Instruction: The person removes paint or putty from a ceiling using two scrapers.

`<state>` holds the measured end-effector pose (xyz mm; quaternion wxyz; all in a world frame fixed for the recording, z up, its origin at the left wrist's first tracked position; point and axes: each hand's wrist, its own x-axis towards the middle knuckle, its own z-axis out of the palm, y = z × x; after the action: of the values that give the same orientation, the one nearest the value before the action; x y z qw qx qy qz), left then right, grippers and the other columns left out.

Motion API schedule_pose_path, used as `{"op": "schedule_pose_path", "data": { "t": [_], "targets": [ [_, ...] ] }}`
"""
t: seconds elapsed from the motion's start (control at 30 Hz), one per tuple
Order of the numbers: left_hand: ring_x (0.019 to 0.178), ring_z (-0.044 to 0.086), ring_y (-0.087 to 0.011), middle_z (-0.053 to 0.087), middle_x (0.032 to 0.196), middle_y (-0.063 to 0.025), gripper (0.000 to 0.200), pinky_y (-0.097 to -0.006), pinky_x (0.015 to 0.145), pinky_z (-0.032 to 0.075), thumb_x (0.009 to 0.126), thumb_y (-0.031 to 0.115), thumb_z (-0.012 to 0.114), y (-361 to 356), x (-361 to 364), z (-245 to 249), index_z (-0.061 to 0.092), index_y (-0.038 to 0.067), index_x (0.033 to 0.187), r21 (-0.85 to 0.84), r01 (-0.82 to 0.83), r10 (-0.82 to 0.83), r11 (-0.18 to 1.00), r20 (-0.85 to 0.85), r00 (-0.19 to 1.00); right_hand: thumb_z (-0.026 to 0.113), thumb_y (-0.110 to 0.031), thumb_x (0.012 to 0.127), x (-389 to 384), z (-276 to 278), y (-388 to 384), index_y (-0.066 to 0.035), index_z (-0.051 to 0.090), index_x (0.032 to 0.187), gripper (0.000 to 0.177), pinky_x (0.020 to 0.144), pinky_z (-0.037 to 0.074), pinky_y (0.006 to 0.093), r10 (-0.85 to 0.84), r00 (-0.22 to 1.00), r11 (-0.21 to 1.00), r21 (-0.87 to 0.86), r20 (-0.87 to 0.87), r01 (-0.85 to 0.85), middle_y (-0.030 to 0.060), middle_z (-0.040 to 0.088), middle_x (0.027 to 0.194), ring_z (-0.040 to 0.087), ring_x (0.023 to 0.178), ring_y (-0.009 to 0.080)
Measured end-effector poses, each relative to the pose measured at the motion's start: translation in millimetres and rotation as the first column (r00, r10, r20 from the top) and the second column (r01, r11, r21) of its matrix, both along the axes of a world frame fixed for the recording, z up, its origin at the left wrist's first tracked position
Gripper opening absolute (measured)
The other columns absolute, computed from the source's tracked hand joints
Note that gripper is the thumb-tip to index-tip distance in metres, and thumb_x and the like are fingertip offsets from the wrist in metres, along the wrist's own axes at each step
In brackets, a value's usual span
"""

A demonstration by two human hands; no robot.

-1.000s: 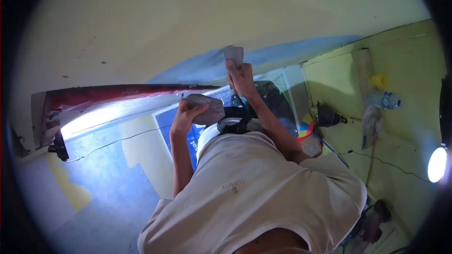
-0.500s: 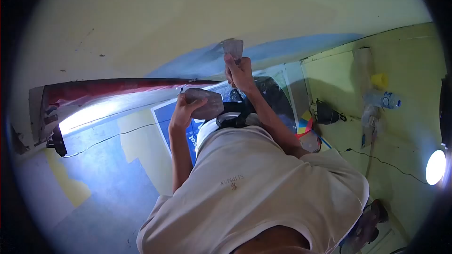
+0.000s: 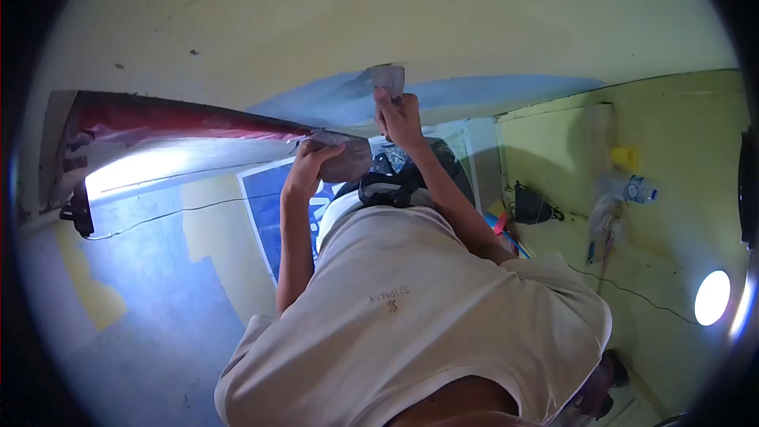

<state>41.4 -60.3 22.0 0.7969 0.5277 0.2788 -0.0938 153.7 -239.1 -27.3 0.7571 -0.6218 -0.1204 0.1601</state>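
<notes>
My right hand (image 3: 402,120) grips a putty knife (image 3: 387,79), its thumb along the blade. The blade's edge lies on the wall (image 3: 332,24), at the top of a grey-blue patch (image 3: 474,92). Lower and to the left, my left hand (image 3: 307,168) is closed round a flat grey plate (image 3: 346,162) with a worn, smeared face. Its thumb lies across the top of the plate while the other fingers are hidden underneath. The plate is close to my waist, below the knife.
To the left runs a red, plastic-covered strip (image 3: 182,120) beside a bright light. A blue poster (image 3: 265,209) is beyond my left arm. On the right are a plastic bottle (image 3: 628,187), a yellow cup (image 3: 624,159), a black bag (image 3: 534,204) and a round lamp (image 3: 712,298) with a cable.
The view has tilted a little, so the wall and surroundings have shifted. Both hands keep their hold, and the putty knife has stayed near the top of the patch.
</notes>
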Motion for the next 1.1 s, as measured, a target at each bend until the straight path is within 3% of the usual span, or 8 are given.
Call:
{"op": "schedule_pose_path", "data": {
  "t": [0.1, 0.2, 0.3, 0.4, 0.77, 0.97, 1.07, 1.1],
  "targets": [
    [0.087, 0.066, -0.019, 0.069, 0.097, -0.0097, 0.025, -0.0327, 0.08, 0.052, 0.08, 0.006, 0.073, 3, -3, -1, 0.065, -0.003, 0.102, 0.007, -0.006, 0.006, 1.0, 0.015, 1.0, 0.054, -0.045, 0.098, -3, 0, 7, -0.01, 0.042, 0.047, 0.063, 0.035, 0.032, 0.026, 0.003, 0.995, 1.0, -0.01, -0.103, -0.004, -0.0027, 0.04, 0.04, 0.042, 0.036, 0.0073],
    [0.096, 0.065, -0.0215, 0.067, 0.105, -0.0104, 0.032, -0.0345, 0.088, 0.051, 0.081, 0.007, 0.072, 8, -5, -3, 0.061, -0.002, 0.11, 0.014, -0.019, 0.019, 1.0, -0.002, 1.0, 0.052, -0.045, 0.099, 0, 18, 3, -0.01, 0.04, 0.045, 0.065, 0.035, 0.033, 0.0256, 0.086, 0.989, 0.988, 0.138, -0.118, -0.07, -0.0015, 0.041, 0.039, 0.043, 0.034, 0.0086],
    [0.098, 0.066, -0.0214, 0.067, 0.106, -0.0117, 0.033, -0.034, 0.088, 0.052, 0.081, 0.006, 0.072, 14, -10, -14, 0.061, -0.003, 0.111, -0.064, -0.012, 0.01, 0.998, -0.033, 0.999, 0.05, -0.045, 0.1, 2, 8, 1, -0.01, 0.042, 0.046, 0.065, 0.035, 0.035, 0.0255, 0.071, 0.996, 0.996, 0.066, -0.05, -0.068, -0.0007, 0.042, 0.039, 0.043, 0.033, 0.0094],
    [0.094, 0.067, -0.0212, 0.068, 0.105, -0.0119, 0.031, -0.0332, 0.085, 0.053, 0.082, 0.006, 0.071, 9, -13, -15, 0.061, -0.003, 0.11, -0.06, -0.116, 0.115, 0.991, -0.027, 0.993, 0.05, -0.046, 0.1, 3, 11, 4, -0.01, 0.041, 0.046, 0.065, 0.035, 0.034, 0.026, 0.129, 0.988, 0.989, 0.081, -0.08, -0.122, -0.0011, 0.041, 0.039, 0.043, 0.033, 0.0097],
    [0.085, 0.068, -0.0183, 0.069, 0.096, -0.009, 0.021, -0.0319, 0.077, 0.054, 0.083, 0.008, 0.07, 16, -9, -13, 0.064, 0.0, 0.101, -0.159, -0.116, 0.12, 0.98, 0.016, 0.993, 0.051, -0.047, 0.099, 4, 12, -2, -0.008, 0.042, 0.048, 0.064, 0.035, 0.034, 0.0266, 0.168, 0.985, 0.986, -0.012, -0.042, -0.169, 0.0006, 0.041, 0.041, 0.043, 0.034, 0.0107],
    [0.083, 0.067, -0.0173, 0.068, 0.092, -0.008, 0.02, -0.0307, 0.076, 0.053, 0.083, 0.01, 0.069, 17, -11, -21, 0.064, -0.001, 0.099, -0.181, -0.131, 0.136, 0.975, 0.02, 0.99, 0.052, -0.047, 0.098, -7, 21, 2, -0.009, 0.043, 0.047, 0.065, 0.035, 0.034, 0.026, 0.158, 0.966, 0.987, 0.051, -0.203, -0.151, -0.0002, 0.041, 0.04, 0.043, 0.033, 0.0102],
    [0.081, 0.067, -0.0169, 0.068, 0.091, -0.0071, 0.021, -0.0306, 0.075, 0.054, 0.082, 0.011, 0.071, 18, -11, -27, 0.064, 0.0, 0.098, -0.193, -0.129, 0.139, 0.973, 0.041, 0.989, 0.053, -0.048, 0.097, 2, 9, -12, -0.008, 0.044, 0.049, 0.063, 0.034, 0.036, 0.0267, 0.121, 0.98, 0.99, -0.047, -0.158, -0.13, 0.0004, 0.042, 0.041, 0.044, 0.033, 0.0107],
    [0.08, 0.067, -0.0169, 0.068, 0.091, -0.0071, 0.021, -0.0306, 0.074, 0.054, 0.082, 0.011, 0.071, 18, -11, -26, 0.064, 0.0, 0.098, -0.194, -0.141, 0.15, 0.971, 0.034, 0.988, 0.054, -0.049, 0.097, 4, 16, -16, -0.008, 0.045, 0.051, 0.062, 0.034, 0.037, 0.0275, 0.207, 0.965, 0.978, 0.025, -0.16, -0.205, 0.0008, 0.042, 0.042, 0.045, 0.033, 0.0113]
  ]
}}
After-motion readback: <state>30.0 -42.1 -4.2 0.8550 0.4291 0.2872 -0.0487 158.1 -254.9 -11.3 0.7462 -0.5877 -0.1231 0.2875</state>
